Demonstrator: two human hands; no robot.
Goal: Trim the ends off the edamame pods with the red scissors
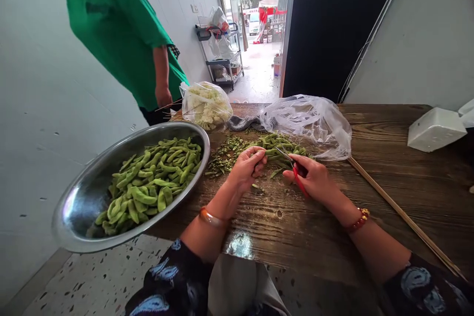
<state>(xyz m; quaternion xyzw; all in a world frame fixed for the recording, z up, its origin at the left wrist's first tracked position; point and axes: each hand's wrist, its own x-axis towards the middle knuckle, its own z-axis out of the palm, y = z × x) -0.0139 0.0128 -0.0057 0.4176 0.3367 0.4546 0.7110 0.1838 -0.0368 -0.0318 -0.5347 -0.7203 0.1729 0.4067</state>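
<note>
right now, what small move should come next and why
Probably ease the scissors toward the left hand for a snip just beyond its grip: the right hand holds them pointed that way, and green cuttings lie by the pod pile.

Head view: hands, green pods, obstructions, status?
Left hand curled by pod pile, grip unclear; right hand holding red-handled scissors. More pods in steel bowl. Plastic bag crumpled at pile's far side, not between hands.
</note>
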